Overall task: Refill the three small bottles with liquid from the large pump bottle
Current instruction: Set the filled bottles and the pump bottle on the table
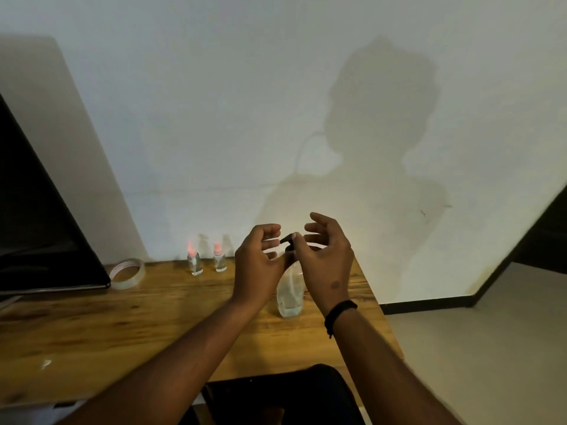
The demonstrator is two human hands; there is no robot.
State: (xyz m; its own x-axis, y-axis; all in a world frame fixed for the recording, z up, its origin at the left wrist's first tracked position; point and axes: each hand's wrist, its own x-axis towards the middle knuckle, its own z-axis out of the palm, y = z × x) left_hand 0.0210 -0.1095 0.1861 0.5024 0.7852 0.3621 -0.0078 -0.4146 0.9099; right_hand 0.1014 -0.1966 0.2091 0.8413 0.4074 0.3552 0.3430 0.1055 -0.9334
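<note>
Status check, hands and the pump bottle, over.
Right hand pinching black pump head; left hand open beside it. Pump bottle upright on table. Two pink-capped small bottles visible; path unobstructed.

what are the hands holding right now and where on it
The right hand pinches the black pump head of the large pump bottle. The left hand curls beside it; whether it holds anything cannot be told.

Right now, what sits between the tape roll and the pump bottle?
In the head view, two small bottles with pink caps stand between the tape roll and the pump bottle, near the wall. The left hand overlaps that stretch too.
</note>
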